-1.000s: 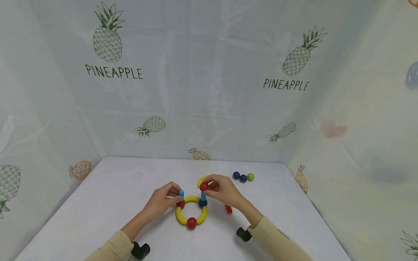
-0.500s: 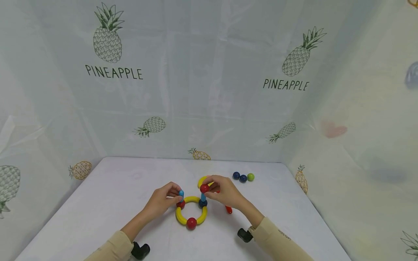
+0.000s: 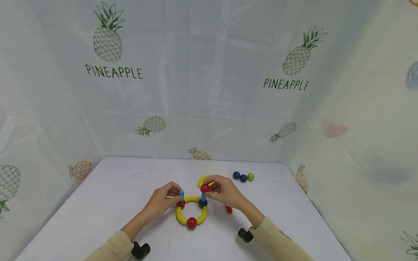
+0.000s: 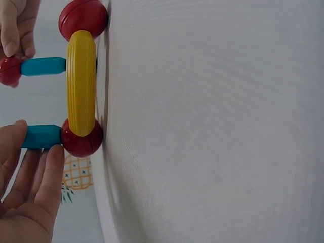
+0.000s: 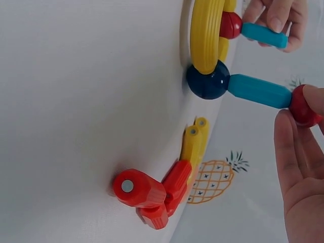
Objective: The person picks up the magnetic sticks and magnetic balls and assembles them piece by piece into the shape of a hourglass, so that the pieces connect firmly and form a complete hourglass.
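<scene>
Fingers of the left hand [image 3: 160,198] pinch a short, faceted blue rod [image 4: 43,136] standing on a glossy red ball [image 4: 82,142]. Fingers of the right hand [image 3: 226,191] are clamped on another glossy red ball [image 5: 302,107] atop a second faceted blue rod [image 5: 259,91], which rises from a glossy dark blue ball [image 5: 207,82]. Ribbed, curved yellow bars [image 3: 180,217] link both lower balls into a ring on the white table [image 3: 130,181].

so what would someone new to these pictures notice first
Probably the yellow ring, dotted with balls, on the white table. Two blue sticks rise from it: the left hand pinches one, while the right hand holds a red ball atop the other, which stands on a dark blue ball. Behind the table, large pineapple prints stand out on the pale curtain.
</scene>
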Demonstrator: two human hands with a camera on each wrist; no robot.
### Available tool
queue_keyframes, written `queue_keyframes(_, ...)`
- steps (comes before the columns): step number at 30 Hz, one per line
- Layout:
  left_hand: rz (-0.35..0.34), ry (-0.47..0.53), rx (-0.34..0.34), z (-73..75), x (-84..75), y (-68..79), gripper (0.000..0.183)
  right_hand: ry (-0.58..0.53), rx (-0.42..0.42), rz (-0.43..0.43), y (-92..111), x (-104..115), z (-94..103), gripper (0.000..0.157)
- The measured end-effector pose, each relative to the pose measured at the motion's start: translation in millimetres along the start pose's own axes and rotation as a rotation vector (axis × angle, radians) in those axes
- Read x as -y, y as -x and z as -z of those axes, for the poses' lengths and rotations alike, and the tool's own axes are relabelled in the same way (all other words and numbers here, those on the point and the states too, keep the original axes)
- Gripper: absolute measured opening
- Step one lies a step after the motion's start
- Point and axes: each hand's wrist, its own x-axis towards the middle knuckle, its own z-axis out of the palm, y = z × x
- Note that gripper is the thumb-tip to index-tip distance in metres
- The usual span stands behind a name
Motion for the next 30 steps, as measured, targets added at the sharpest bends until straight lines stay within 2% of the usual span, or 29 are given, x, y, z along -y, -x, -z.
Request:
queue_keyframes(13, -0.005, 0.013, 0.005, 0.1, -4.2, 1.0, 0.021, -0.016, -0.015, 0.001, -2, -1, -6.9, 0.035)
queue_keyframes(22, -0.097, 0.009, 0.048, -2.6, -6.9, -1.2, 0.019, -0.026, -0.013, 0.024, -9, 2, -19.7, 0.033)
queue_keyframes(30, -0.123, -0.025, 0.054, -6.7, -9.0, -5.5, 0.018, -0.008, -0.021, 0.039, -13, 2, -28.4, 0.032)
